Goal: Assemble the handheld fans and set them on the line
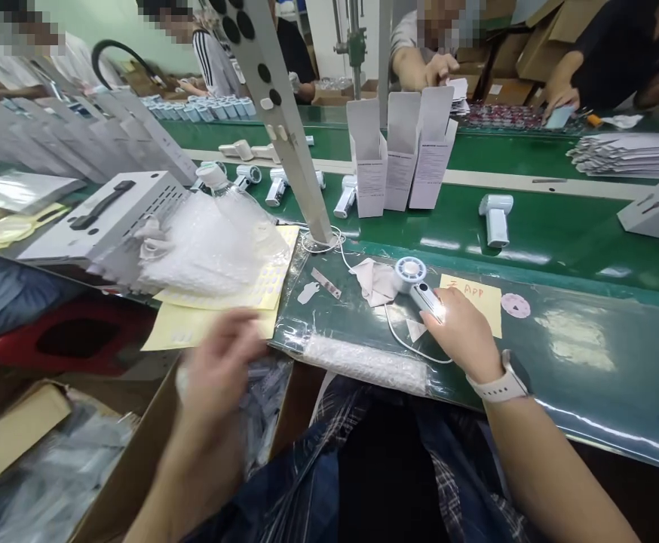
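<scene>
While the right hand (464, 326) was clamped on the fan (409, 273) by its handle at the bench (635, 388), the head sat just beside the cloth (373, 282). Left hand (221, 360) was well apart, near the yellow sheets (174, 329), blurred; couldn't tell if it held anything. Bubble wrap (366, 363) lay along the near edge. Beyond, three white boxes (399, 177) stood upright on the green belt (567, 219), another fan (498, 222) to their right.

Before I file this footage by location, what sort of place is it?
Probably a factory assembly or packing floor: several handheld fans lie along a green work surface, with open white boxes standing nearby.
</scene>
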The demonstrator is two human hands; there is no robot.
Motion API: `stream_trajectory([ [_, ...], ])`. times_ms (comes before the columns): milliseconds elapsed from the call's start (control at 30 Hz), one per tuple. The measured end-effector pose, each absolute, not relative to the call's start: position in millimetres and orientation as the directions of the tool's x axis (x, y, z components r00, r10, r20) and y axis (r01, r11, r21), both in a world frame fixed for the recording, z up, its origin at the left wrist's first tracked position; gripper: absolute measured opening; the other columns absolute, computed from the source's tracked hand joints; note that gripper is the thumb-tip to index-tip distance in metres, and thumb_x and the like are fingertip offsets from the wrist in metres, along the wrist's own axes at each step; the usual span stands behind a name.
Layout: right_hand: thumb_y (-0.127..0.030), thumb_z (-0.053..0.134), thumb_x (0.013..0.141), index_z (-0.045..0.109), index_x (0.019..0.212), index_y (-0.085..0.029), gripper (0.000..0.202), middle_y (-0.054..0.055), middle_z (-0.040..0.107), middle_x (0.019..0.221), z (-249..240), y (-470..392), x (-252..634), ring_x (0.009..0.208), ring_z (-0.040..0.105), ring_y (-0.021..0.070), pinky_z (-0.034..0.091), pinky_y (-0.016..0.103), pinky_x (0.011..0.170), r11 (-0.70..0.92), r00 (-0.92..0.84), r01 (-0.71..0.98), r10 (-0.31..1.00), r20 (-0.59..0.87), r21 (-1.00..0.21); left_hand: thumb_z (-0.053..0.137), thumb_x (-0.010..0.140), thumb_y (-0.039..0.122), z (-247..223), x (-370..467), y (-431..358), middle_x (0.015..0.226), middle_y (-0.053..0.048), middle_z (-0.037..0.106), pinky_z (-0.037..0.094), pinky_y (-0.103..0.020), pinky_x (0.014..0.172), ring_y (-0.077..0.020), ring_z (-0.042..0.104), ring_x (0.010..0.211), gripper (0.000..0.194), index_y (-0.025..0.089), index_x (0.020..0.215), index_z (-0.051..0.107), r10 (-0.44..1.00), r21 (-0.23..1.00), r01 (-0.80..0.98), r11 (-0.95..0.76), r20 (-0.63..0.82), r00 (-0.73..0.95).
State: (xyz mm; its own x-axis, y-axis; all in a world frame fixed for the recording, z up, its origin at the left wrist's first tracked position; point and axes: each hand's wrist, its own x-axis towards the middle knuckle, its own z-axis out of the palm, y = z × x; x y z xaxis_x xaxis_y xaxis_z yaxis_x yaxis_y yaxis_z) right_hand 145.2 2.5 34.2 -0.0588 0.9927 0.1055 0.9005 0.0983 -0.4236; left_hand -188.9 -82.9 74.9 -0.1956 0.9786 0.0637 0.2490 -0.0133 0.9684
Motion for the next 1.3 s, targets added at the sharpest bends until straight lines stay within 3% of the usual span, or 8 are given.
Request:
stream_trajectory([
  [100, -0.028, 0.066, 0.096, 0.064, 0.117, -0.019, 0.023, 0.01, 0.07, 0.107, 37, -32, 128, 0.099, 0.069, 0.0291, 0.059, 0.041, 0.082, 0.262, -0.106, 0.822, 0.943, 0.316, -0.505, 0.073, 0.091, 0.055, 45, -87, -54, 0.127, -0.013, 0.073, 0.057, -0.044, 0.098, -0.0247, 0.071, 0.108, 0.062, 0.022, 0.14, 0.057, 0.921, 0.992, -0.045, 0.12, -0.094, 0.379],
  [200, -0.03, 0.057, 0.104, 0.055, 0.143, -0.015, 0.042, 0.017, 0.068, 0.127, 44, -64, 121, 0.118, 0.066, 0.0323, 0.058, 0.047, 0.096, 0.446, -0.175, 0.747, 0.847, 0.502, -0.492, 0.072, 0.09, 0.057, 30, -21, -36, 0.137, -0.014, 0.068, 0.046, -0.045, 0.115, -0.0278, 0.064, 0.128, 0.058, 0.02, 0.131, 0.057, 0.931, 0.911, -0.369, 0.184, -0.041, 0.363],
  [300, -0.03, 0.056, 0.105, 0.046, 0.156, -0.018, 0.053, 0.017, 0.06, 0.147, 48, -82, 135, 0.13, 0.063, 0.0314, 0.059, 0.045, 0.1, 0.501, -0.268, 0.686, 0.848, 0.457, -0.528, 0.077, 0.087, 0.057, 29, -2, -26, 0.119, -0.01, 0.073, 0.051, -0.038, 0.101, -0.025, 0.069, 0.113, 0.051, 0.019, 0.116, 0.059, 0.964, 0.856, -0.488, 0.171, -0.044, 0.261],
  [500, -0.038, 0.061, 0.102, 0.073, 0.106, -0.023, 0.019, 0.007, 0.075, 0.098, 50, -41, 198, 0.079, 0.071, 0.0212, 0.06, 0.033, 0.072, 0.287, 0.016, 0.63, 0.924, 0.381, -0.722, 0.073, 0.09, 0.063, 31, -17, -19, 0.087, -0.002, 0.067, 0.054, -0.034, 0.077, -0.0173, 0.07, 0.072, 0.052, 0.018, 0.107, 0.054, 0.929, 0.895, -0.422, 0.144, 0.025, 0.37],
  [767, -0.02, 0.059, 0.092, 0.077, 0.121, -0.007, 0.036, 0.032, 0.048, 0.15, 35, 152, 257, 0.132, 0.057, 0.0421, 0.047, 0.055, 0.105, -0.217, 0.271, 0.906, 0.957, 0.105, -0.363, 0.081, 0.085, 0.062, 42, -38, -17, 0.091, 0.003, 0.063, 0.059, -0.03, 0.06, -0.0135, 0.068, 0.061, 0.06, 0.021, 0.109, 0.044, 0.935, 0.847, -0.486, 0.216, -0.037, 0.352],
  [967, -0.019, 0.048, 0.099, 0.085, 0.109, -0.015, 0.038, 0.017, 0.066, 0.09, 48, 121, 247, 0.095, 0.068, 0.0342, 0.049, 0.048, 0.084, -0.051, 0.063, 0.964, 0.997, 0.039, -0.263, 0.06, 0.092, 0.079, 44, -51, -11, 0.091, -0.001, 0.073, 0.053, -0.024, 0.048, -0.0138, 0.067, 0.051, 0.064, 0.025, 0.113, 0.034, 0.931, 0.781, -0.591, 0.201, 0.035, 0.363],
  [1100, -0.033, 0.046, 0.103, 0.08, 0.125, -0.018, 0.044, 0.019, 0.068, 0.1, 51, 37, 211, 0.076, 0.067, 0.032, 0.052, 0.048, 0.07, 0.208, -0.182, 0.952, 0.975, 0.128, -0.226, 0.062, 0.092, 0.069, 39, -50, -7, 0.093, -0.003, 0.077, 0.054, -0.026, 0.05, -0.019, 0.073, 0.056, 0.056, 0.025, 0.112, 0.033, 0.899, 0.734, -0.629, 0.255, 0.06, 0.434],
  [1300, -0.057, 0.049, 0.106, 0.043, 0.162, -0.029, 0.062, 0.011, 0.079, 0.12, 55, -39, 173, 0.095, 0.079, 0.0319, 0.063, 0.045, 0.076, 0.066, 0.031, 0.692, 0.992, 0.121, -0.719, 0.068, 0.096, 0.057, 47, -48, -19, 0.104, -0.005, 0.075, 0.059, -0.026, 0.059, -0.0166, 0.075, 0.065, 0.057, 0.026, 0.13, 0.035, 0.829, 0.773, -0.537, 0.338, 0.026, 0.559],
])
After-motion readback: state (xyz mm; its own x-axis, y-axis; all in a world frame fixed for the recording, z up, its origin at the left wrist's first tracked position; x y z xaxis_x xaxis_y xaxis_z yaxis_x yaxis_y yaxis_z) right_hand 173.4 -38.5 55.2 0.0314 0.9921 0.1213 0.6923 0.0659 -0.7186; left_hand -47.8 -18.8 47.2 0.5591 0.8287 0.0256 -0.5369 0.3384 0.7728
